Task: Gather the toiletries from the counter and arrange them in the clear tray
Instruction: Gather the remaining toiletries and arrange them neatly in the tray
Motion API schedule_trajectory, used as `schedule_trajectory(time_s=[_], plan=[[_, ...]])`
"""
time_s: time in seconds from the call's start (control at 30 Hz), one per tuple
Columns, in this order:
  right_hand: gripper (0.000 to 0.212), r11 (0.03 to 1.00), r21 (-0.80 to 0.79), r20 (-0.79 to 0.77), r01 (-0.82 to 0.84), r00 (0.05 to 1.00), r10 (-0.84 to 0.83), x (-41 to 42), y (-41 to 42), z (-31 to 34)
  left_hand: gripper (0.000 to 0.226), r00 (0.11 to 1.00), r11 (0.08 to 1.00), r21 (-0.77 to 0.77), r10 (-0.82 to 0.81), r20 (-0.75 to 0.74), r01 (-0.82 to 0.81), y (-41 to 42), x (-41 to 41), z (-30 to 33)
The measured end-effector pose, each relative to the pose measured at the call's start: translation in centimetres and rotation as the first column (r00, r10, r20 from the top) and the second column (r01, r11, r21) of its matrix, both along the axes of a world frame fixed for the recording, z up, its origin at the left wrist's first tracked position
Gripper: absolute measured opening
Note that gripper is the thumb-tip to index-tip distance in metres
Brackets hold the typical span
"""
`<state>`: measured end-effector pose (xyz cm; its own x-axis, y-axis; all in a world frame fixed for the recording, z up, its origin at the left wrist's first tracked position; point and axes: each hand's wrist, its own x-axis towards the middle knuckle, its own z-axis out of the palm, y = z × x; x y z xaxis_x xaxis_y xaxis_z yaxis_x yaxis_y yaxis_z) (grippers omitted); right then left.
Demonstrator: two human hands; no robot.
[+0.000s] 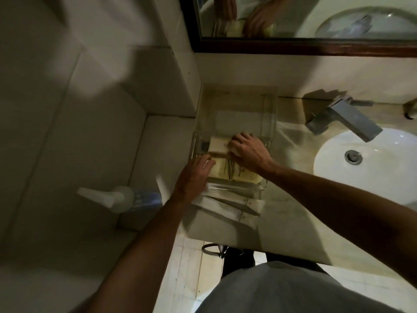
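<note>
The clear tray (268,114) stands on the counter against the left wall, below the mirror. Cream toiletry packets (239,175) lie in its near half. My right hand (248,150) reaches into the tray and presses on a cream packet (217,143) there; a thin wooden stick (217,154) lies across beside its fingers. My left hand (194,177) rests on the tray's near left corner, fingers on the packets. Whether either hand grips anything is hidden. White sachets (239,211) lie on the counter just in front of the tray.
A white sink basin (383,159) with a metal drain and a grey tap (345,118) lies to the right. A pump bottle (126,198) sits on the ledge at the left. The dark-framed mirror (293,47) hangs behind. The counter edge (248,242) is near my body.
</note>
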<state>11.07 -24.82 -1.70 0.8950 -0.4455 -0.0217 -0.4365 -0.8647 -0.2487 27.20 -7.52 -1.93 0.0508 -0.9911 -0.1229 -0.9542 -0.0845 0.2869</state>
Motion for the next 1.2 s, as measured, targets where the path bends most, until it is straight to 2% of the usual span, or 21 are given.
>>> schedule_trajectory(time_s=[0.1, 0.17, 0.27, 0.43, 0.57, 0.67, 0.77, 0.87, 0.97, 1.1, 1.2], plan=[[0.031, 0.998, 0.023, 0.101, -0.059, 0.993, 0.056, -2.7, 3.3, 0.1, 0.052, 0.996, 0.994, -0.066, -0.091, -0.012, 0.090, 2.5, -1.8, 0.2], [0.026, 0.992, 0.070, 0.107, -0.108, 0.989, 0.100, -5.7, 6.6, -1.0, 0.045, 0.989, 0.987, -0.070, -0.146, 0.006, 0.146, 4.4, -3.0, -0.6], [0.022, 0.985, 0.146, 0.094, -0.095, 0.992, 0.082, -10.4, 10.6, -3.5, 0.028, 0.975, 0.974, -0.035, -0.224, 0.002, 0.224, 6.6, -4.6, -2.3], [0.035, 0.980, 0.193, 0.008, 0.049, 0.999, -0.052, -13.5, 12.1, -5.7, 0.042, 0.972, 0.970, 0.063, -0.234, 0.017, 0.233, 9.0, -6.4, -3.4], [0.054, 0.971, 0.193, -0.049, 0.144, 0.989, -0.137, -13.2, 12.1, -4.9, 0.036, 0.954, 0.955, 0.031, -0.296, 0.045, 0.295, 8.5, -6.8, -3.2], [0.052, 0.969, 0.222, -0.035, 0.112, 0.994, -0.107, -12.8, 11.6, -4.8, 0.028, 0.936, 0.938, 0.005, -0.346, 0.064, 0.346, 8.3, -6.9, -2.8], [0.035, 0.978, 0.206, 0.102, -0.002, 0.995, -0.019, -13.3, 11.1, -4.2, 0.030, 0.915, 0.914, -0.063, -0.395, 0.080, 0.400, 8.4, -6.9, -2.4], [0.026, 0.992, 0.125, 0.287, -0.034, 0.958, -0.003, -13.6, 10.6, -1.7, 0.030, 0.898, 0.885, -0.154, -0.427, 0.111, 0.440, 8.1, -6.6, -2.0], [0.027, 0.998, 0.045, 0.354, 0.039, 0.934, -0.053, -12.2, 8.7, 0.6, 0.028, 0.912, 0.882, -0.241, -0.375, 0.165, 0.406, 6.1, -5.5, -1.2], [0.027, 0.992, 0.013, 0.318, 0.129, 0.940, -0.127, -8.5, 4.4, 2.1, 0.027, 0.951, 0.888, -0.357, -0.226, 0.213, 0.291, 1.9, -3.2, 0.5], [0.024, 0.991, -0.016, 0.294, 0.136, 0.948, -0.126, -6.4, 1.8, 2.5, 0.031, 0.938, 0.887, -0.358, -0.191, 0.289, 0.291, -0.7, -1.9, 1.0]])
